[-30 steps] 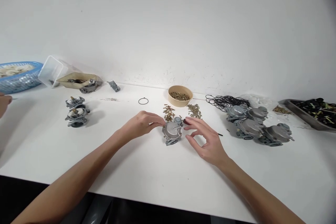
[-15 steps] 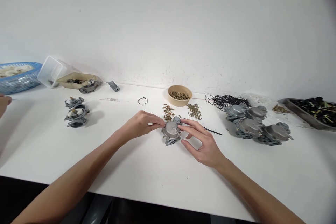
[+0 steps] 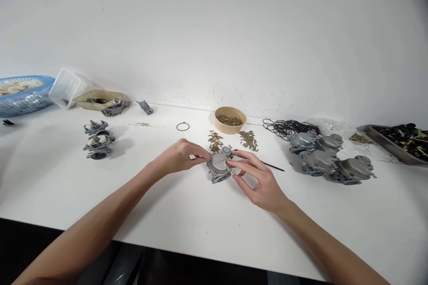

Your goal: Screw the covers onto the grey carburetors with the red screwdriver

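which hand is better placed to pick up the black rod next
Probably the right hand: the black rod lies partly hidden behind it. The left hand is at the opposite side of the metal part, farther from the rod.

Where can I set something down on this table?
Bare but for specks: the table in front of the metal unit, between the forearms; also between the two white-topped units and the left hand. Crowded: around the bowl and brass-coloured pieces; at right, with grey units, black rings and a tray.
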Tool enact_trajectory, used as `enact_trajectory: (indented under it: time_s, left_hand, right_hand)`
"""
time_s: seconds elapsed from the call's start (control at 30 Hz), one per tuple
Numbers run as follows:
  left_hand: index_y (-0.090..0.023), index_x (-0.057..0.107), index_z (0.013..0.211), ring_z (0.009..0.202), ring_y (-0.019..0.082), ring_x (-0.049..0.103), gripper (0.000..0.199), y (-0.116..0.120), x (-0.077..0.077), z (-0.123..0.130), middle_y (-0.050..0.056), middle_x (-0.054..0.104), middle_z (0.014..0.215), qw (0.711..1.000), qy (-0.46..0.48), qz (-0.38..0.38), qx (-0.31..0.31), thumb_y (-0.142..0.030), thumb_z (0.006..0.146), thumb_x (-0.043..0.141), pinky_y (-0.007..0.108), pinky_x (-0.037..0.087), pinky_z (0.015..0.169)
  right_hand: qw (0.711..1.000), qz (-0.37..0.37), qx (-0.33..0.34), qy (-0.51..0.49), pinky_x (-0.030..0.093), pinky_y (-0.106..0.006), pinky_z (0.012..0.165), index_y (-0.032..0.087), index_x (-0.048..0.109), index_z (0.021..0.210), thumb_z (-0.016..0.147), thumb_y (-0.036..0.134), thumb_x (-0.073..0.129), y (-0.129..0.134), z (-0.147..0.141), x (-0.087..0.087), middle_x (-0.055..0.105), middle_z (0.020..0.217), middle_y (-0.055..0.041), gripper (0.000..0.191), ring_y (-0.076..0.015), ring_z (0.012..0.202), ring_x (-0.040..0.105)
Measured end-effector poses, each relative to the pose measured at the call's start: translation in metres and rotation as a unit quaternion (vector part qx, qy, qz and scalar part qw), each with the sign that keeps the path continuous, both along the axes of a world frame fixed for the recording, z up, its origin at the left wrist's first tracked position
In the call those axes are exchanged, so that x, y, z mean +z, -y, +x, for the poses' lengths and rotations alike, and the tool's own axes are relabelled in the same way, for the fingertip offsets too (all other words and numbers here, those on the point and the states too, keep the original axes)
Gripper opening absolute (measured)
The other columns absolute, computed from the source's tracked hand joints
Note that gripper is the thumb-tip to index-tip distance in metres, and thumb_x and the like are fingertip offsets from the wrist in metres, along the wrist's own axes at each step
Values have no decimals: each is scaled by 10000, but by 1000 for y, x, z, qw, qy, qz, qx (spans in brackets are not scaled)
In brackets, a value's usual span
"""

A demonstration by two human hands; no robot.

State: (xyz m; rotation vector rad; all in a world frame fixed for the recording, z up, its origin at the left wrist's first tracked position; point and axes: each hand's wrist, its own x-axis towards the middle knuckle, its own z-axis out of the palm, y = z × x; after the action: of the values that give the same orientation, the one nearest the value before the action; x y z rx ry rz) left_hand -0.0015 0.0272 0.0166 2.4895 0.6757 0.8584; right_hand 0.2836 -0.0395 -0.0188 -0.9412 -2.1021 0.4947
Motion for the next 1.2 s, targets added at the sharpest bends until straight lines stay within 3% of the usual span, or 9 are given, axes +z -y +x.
enact_trajectory:
  time_s: [0.17,0.3,0.4,0.53,0.7,0.83,0.97,1.07,1.2]
  left_hand:
    - [-194,708,1180,1011,209,747,248,2,1,-1,80,777,1148,998,14,-67,-7,-234,937,682,334,627,886]
    - [-266,510,1449,1284,287,634,671,11,-4,12,122,607,1460,997,15,-71,32,-409,861,801,422,572,1034]
    - [-309,488,1501,1376,316,570,757,19,-13,26,105,561,1527,997,1,-55,59,-501,844,810,456,507,1128]
    - [-327,506,1510,1246,257,670,641,23,-20,34,50,657,1431,994,-17,-95,51,-424,922,740,375,543,1063]
    - [-302,507,1505,1231,241,684,597,21,-18,31,38,660,1432,994,-16,-104,10,-348,941,699,344,544,1045]
    - [-312,550,1457,1152,230,719,555,22,-19,30,32,680,1403,994,-1,-104,10,-401,934,715,326,556,1005]
    - [-328,603,1412,1089,221,736,541,23,-23,30,19,714,1348,995,0,-95,20,-448,906,755,302,567,951]
    - [-323,653,1372,1059,214,746,490,21,-26,30,25,727,1325,997,6,-75,25,-420,904,764,278,570,920]
    - [-318,668,1370,1120,229,736,505,18,-29,30,38,718,1346,998,20,-51,13,-395,886,788,273,563,950]
  right_hand:
    - [1000,23,-12,5,656,-380,892,312,670,1351,987,182,593,-1,0,5,576,1423,-107,394,-268,1317,595]
    - [981,91,-168,26,607,-430,973,272,737,1185,992,210,575,-21,20,4,703,1231,-86,260,-249,1142,691]
    - [954,75,-253,139,606,-479,934,240,729,1217,984,313,591,-39,41,-2,721,1221,-105,281,-286,1067,718]
    - [947,42,-206,243,600,-456,897,230,718,1272,989,340,583,-49,48,-6,755,1173,-109,332,-292,1057,714]
    - [952,41,-163,255,571,-346,770,264,771,1090,985,280,589,-49,39,2,780,1019,-47,211,-232,925,725]
    - [955,58,-197,212,574,-360,758,235,755,1109,974,332,626,-50,40,30,784,1048,-63,210,-238,909,734]
    - [968,78,-235,31,613,-363,716,234,725,1240,904,374,743,-50,37,82,792,1013,-68,365,-233,847,749]
    - [980,89,-170,-59,664,-405,792,289,569,1483,864,365,808,-51,27,121,786,1046,-59,668,-231,861,758]
    - [978,131,-75,-145,699,-382,751,306,625,1412,840,308,841,-52,11,142,757,1093,-45,611,-217,851,764]
